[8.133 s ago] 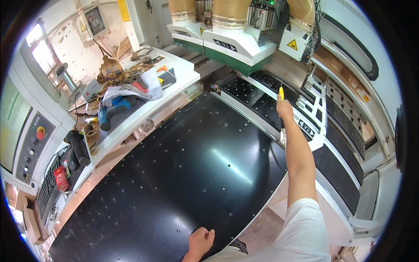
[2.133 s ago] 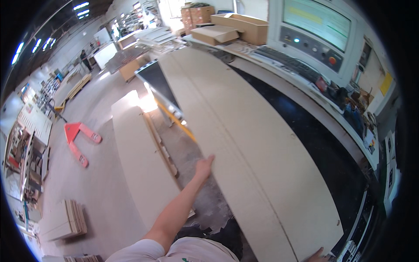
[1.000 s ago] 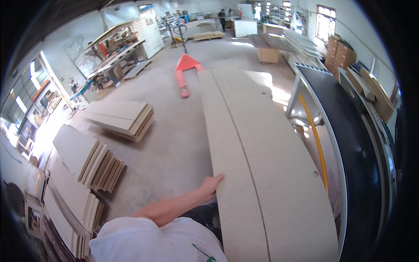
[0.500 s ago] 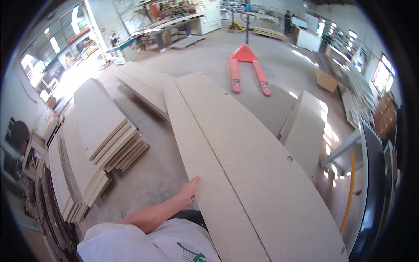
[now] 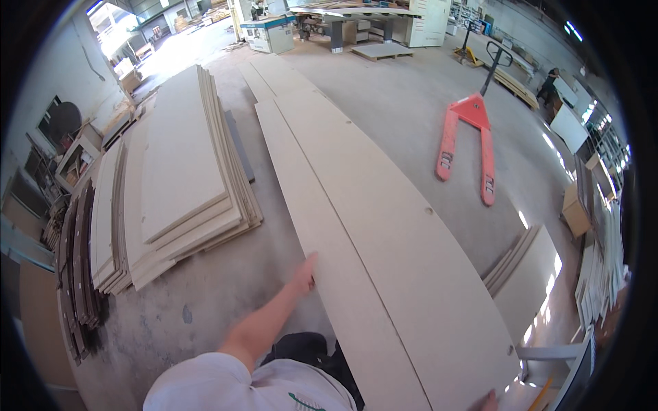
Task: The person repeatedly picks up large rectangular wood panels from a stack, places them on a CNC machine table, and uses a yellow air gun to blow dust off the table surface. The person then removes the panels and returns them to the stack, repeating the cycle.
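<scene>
A long pale beige board [image 5: 384, 240] stretches away from my body, with a dark lengthwise groove in its face and small round holes along its right edge. My left hand [image 5: 306, 274] is closed on the board's left edge, and its fingers are partly hidden beneath. At the bottom of the view, only a fingertip part of my right hand [image 5: 490, 402] shows over the right edge; the rest of that hand is hidden. Beyond the held board's far end lies another grooved board [image 5: 277, 74], partly covered by it in the view.
Stacked beige boards [image 5: 181, 157] lie on the floor to the left, beside dark brown panels [image 5: 75, 260]. A red pallet jack [image 5: 469, 109] stands at the right. Nearer, more boards [image 5: 528, 274] lie beside a metal frame [image 5: 548, 353]. A person [image 5: 548, 83] is far right.
The view has swung left, so the pallet jack and side boards appear farther right. My left hand keeps its hold on the board's edge. Part of my right hand has come into view.
</scene>
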